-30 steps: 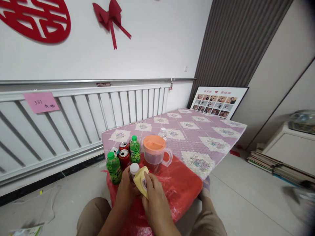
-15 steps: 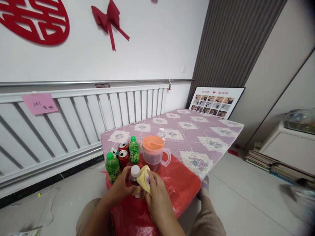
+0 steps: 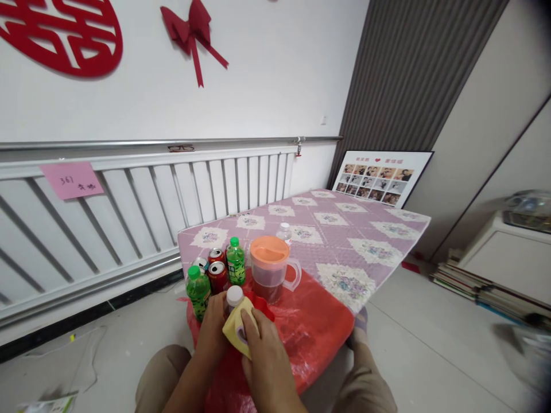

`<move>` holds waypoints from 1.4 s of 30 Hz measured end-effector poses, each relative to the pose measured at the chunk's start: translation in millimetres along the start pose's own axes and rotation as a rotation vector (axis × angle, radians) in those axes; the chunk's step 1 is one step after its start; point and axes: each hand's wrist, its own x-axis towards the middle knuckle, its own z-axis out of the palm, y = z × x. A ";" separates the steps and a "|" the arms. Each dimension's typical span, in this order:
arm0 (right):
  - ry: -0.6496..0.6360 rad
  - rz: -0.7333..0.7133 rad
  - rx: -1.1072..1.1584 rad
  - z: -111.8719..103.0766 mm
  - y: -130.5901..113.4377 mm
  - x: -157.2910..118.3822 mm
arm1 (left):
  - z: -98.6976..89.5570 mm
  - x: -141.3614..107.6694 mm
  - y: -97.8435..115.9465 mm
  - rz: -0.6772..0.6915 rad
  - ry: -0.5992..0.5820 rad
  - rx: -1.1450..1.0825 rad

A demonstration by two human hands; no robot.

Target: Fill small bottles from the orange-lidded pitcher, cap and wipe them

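A bottle with a white cap (image 3: 235, 295) stands upright at the near end of the table, its body mostly covered by my hands and a cloth. My left hand (image 3: 216, 321) is wrapped round the bottle's left side. In my right hand (image 3: 263, 344) is a yellow cloth (image 3: 236, 331), pressed against the front of the bottle. Just behind the bottle is a clear pitcher (image 3: 267, 281) with an orange lid and some dark liquid inside. A green-capped bottle (image 3: 198, 293) stands left of my left hand.
Red drink cans (image 3: 218, 278) and another green bottle (image 3: 236, 263) stand behind my left hand. A small clear bottle (image 3: 284, 232) is behind the pitcher. Red plastic sheeting (image 3: 318, 321) covers the near end of the patterned tablecloth (image 3: 331, 235). A white radiator (image 3: 150, 195) runs along the wall.
My right hand and the yellow cloth have moved left and down across the front of the bottle, covering more of it. My left hand still holds the bottle.
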 end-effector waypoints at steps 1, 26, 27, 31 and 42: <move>-0.005 -0.002 0.002 0.6 0.4 0.2 | 0.1 -0.8 0.9 0.000 0.007 0.018; 0.198 -0.052 0.069 -26.6 29.0 41.2 | 6.0 -2.9 11.8 -0.158 -0.010 -0.048; 0.203 -0.095 0.049 -32.0 21.3 42.8 | 6.3 -2.7 11.2 -0.154 -0.012 -0.056; 0.103 -0.242 -0.105 -40.9 -7.5 53.8 | 7.5 -1.8 8.7 -0.165 -0.040 -0.127; -0.052 0.016 -0.070 -21.4 9.8 88.8 | 8.3 -5.2 4.3 -0.113 -0.004 -0.089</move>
